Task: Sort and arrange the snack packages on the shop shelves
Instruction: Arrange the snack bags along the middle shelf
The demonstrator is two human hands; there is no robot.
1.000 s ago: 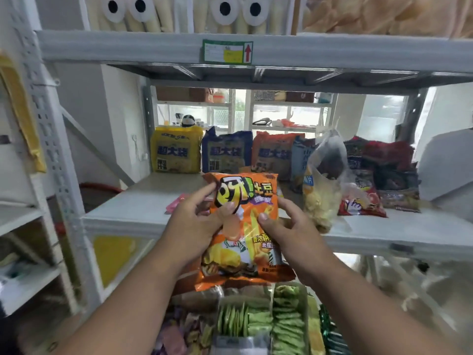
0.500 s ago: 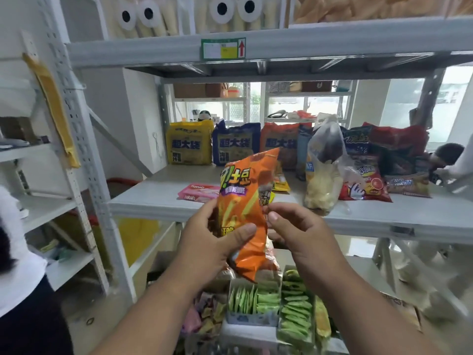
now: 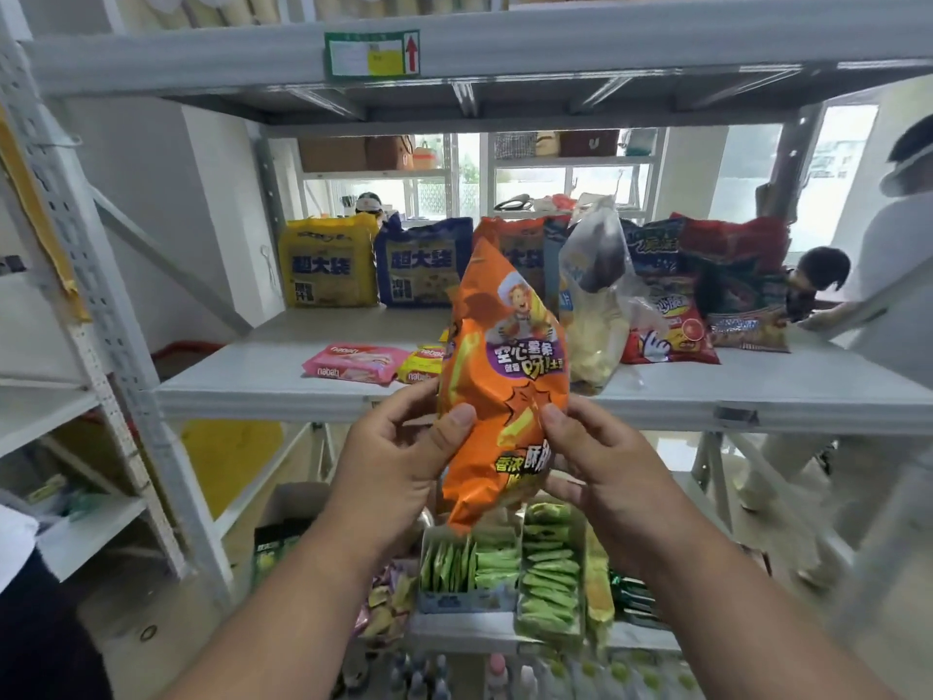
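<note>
An orange snack bag (image 3: 505, 366) stands upright in front of me, level with the front edge of the grey middle shelf (image 3: 262, 381). My left hand (image 3: 399, 452) grips its lower left side, thumb on the front. My right hand (image 3: 601, 462) pinches its lower right side. Along the back of the shelf stand a yellow bag (image 3: 328, 265), a blue bag (image 3: 421, 270) and an orange bag (image 3: 525, 250). A clear bag of chips (image 3: 598, 295) and several red packs (image 3: 671, 330) sit to the right. Two flat wafer packs, pink (image 3: 353, 363) and yellow (image 3: 421, 366), lie near the front.
Below the shelf stand boxes of green sachets (image 3: 505, 563) and mixed small packs (image 3: 383, 603). A shelf beam with a green label (image 3: 371, 53) runs overhead. A perforated upright (image 3: 86, 275) stands at left. A person in white (image 3: 883, 275) bends at the right end of the shelf.
The orange bag has been turned in my hands, from front face to edge-on to its other face, and lifted upright. The view has moved nearer the shelf. A person has appeared at right.
</note>
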